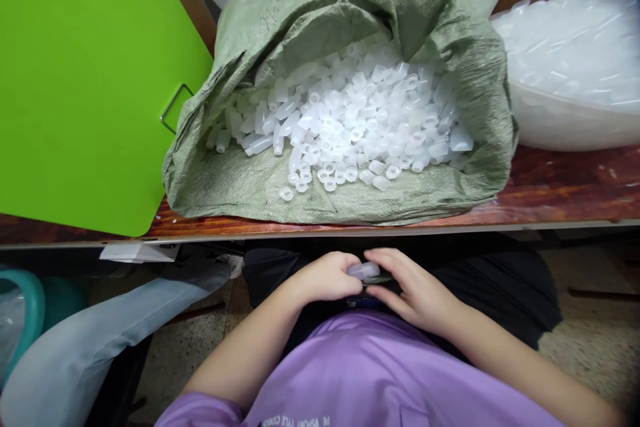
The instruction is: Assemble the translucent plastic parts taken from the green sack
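Rough woven sack (440,33) holds translucent plastic caps (350,127) on glossy wood table (575,187).

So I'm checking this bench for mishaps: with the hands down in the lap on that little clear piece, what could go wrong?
1. The small translucent piece, pinched between the left hand and right hand below the table edge, could slip to the floor.
2. The green woven sack lies open toward that edge; loose white tubes near its mouth may roll off.

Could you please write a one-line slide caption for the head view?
Both hands, left hand and right hand, grip a small clear tube below a sack of tubes.
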Demonstrator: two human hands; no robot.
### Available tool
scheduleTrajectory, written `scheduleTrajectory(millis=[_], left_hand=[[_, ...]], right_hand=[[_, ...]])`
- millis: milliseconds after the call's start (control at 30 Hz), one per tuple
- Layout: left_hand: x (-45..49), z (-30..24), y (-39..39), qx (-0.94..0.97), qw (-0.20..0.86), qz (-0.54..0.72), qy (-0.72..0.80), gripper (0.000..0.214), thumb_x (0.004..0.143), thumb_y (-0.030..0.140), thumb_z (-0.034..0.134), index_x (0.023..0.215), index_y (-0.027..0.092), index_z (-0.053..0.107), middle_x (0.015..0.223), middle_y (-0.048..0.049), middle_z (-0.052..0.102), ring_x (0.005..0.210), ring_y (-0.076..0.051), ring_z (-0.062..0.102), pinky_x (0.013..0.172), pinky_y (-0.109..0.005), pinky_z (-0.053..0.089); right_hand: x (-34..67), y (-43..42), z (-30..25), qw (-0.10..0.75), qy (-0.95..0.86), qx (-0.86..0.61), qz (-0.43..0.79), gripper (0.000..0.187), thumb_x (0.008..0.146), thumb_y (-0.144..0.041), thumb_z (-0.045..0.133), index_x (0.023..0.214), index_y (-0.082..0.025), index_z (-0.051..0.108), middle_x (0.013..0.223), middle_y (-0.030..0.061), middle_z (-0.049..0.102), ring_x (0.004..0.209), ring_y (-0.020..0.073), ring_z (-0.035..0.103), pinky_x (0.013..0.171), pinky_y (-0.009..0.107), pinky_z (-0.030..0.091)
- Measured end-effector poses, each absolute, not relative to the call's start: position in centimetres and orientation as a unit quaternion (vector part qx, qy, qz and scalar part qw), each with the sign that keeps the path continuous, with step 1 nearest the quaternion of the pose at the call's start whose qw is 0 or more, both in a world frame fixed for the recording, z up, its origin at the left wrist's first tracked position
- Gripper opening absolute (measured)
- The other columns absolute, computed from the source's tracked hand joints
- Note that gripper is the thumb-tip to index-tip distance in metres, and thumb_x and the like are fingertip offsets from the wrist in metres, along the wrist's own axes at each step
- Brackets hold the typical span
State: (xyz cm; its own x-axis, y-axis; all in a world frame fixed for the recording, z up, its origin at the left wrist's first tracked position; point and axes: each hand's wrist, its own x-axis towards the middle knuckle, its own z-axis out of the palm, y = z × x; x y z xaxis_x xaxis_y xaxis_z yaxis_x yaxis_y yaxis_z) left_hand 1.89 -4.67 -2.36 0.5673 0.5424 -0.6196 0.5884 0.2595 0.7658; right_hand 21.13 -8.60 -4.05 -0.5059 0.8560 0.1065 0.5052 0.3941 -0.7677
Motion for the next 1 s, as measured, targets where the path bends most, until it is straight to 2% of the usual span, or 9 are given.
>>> scheduleTrajectory(millis=[167,267,367,533,667,767,867,933,1000], left_hand=[[2.2,-2.6,-5.1,0.614,0.626,-0.036,0.479,0.019,0.064,0.034,0.058,0.07,0.017,0.053,0.057,0.0028,0.052,0.048,-0.009,0.043,0.042,-0.019,0.029],[2.2,-2.4,-5.1,0.626,0.616,-0.045,0.476,0.025,0.064,0.041,0.06,0.068,0.017,0.053,0.057,0.0034,0.049,0.05,-0.008,0.041,0.045,-0.019,0.03],[2.0,-2.1,-4.9,0.633,0.631,-0.062,0.443,0.025,0.062,0.039,0.063,0.067,0.016,0.055,0.057,0.0045,0.046,0.051,-0.007,0.037,0.049,-0.02,0.032],[2.0,-2.6,-4.9,0.613,0.657,-0.047,0.437,0.029,0.059,0.04,0.068,0.07,0.015,0.058,0.062,0.0037,0.052,0.056,-0.008,0.042,0.057,-0.021,0.036],[2.3,-3.7,-5.4,0.637,0.59,-0.012,0.496,0.033,0.063,0.046,0.063,0.073,0.015,0.058,0.065,0.0018,0.058,0.058,-0.011,0.05,0.057,-0.022,0.038],[2.4,-4.5,-5.4,0.674,0.53,-0.024,0.514,0.027,0.07,0.042,0.057,0.075,0.015,0.06,0.068,-0.0003,0.061,0.062,-0.014,0.055,0.057,-0.022,0.04],[2.5,-5.1,-4.9,0.722,0.436,-0.048,0.535,0.029,0.069,0.036,0.059,0.09,0.016,0.061,0.084,-0.0053,0.066,0.076,-0.02,0.061,0.066,-0.026,0.045],[2.7,-5.4,-4.4,0.749,0.383,-0.063,0.537,0.042,0.067,0.031,0.063,0.105,0.016,0.057,0.102,-0.0094,0.064,0.092,-0.024,0.061,0.077,-0.029,0.046],[3.0,-5.6,-4.0,0.757,0.349,-0.092,0.545,0.056,0.066,0.028,0.065,0.118,0.016,0.05,0.119,-0.0137,0.057,0.107,-0.028,0.055,0.085,-0.032,0.045]], right_hand=[[20.9,-8.4,-3.8,0.182,-0.751,-0.483,0.412,0.018,0.089,-0.031,0.045,0.1,-0.02,0.054,0.079,0.0033,0.065,0.069,0.0141,0.06,0.063,0.028,0.051],[20.9,-8.2,-3.6,0.196,-0.782,-0.446,0.39,0.019,0.088,-0.031,0.046,0.101,-0.019,0.053,0.089,0.006,0.064,0.078,0.0154,0.06,0.069,0.029,0.05],[21.2,-8.1,-3.7,0.203,-0.859,-0.359,0.303,0.024,0.088,-0.027,0.047,0.109,-0.019,0.051,0.1,0.0092,0.061,0.089,0.0177,0.058,0.077,0.032,0.049],[21.3,-7.6,-4.5,0.202,-0.909,-0.313,0.187,0.022,0.091,-0.026,0.04,0.102,-0.015,0.055,0.089,0.0101,0.062,0.081,0.0189,0.056,0.072,0.033,0.048],[20.6,-6.7,-5.3,0.186,-0.897,-0.336,0.216,0.021,0.09,-0.029,0.041,0.096,-0.015,0.055,0.083,0.0087,0.061,0.074,0.0182,0.056,0.069,0.033,0.048],[20.3,-6.1,-6.3,0.173,-0.889,-0.352,0.234,0.02,0.089,-0.028,0.042,0.095,-0.014,0.055,0.083,0.008,0.061,0.075,0.0178,0.057,0.069,0.032,0.05],[20.4,-5.8,-7.2,0.183,-0.897,-0.368,0.162,0.025,0.09,-0.03,0.042,0.105,-0.014,0.054,0.098,0.0125,0.063,0.088,0.0208,0.059,0.075,0.036,0.051],[20.7,-5.9,-7.1,0.204,-0.905,-0.361,0.1,0.031,0.089,-0.032,0.045,0.112,-0.013,0.053,0.105,0.015,0.061,0.095,0.0229,0.059,0.078,0.037,0.05],[21.1,-6.1,-6.1,0.233,-0.916,-0.322,0.062,0.03,0.086,-0.029,0.05,0.111,-0.014,0.054,0.101,0.0128,0.063,0.091,0.0211,0.06,0.077,0.035,0.05]])
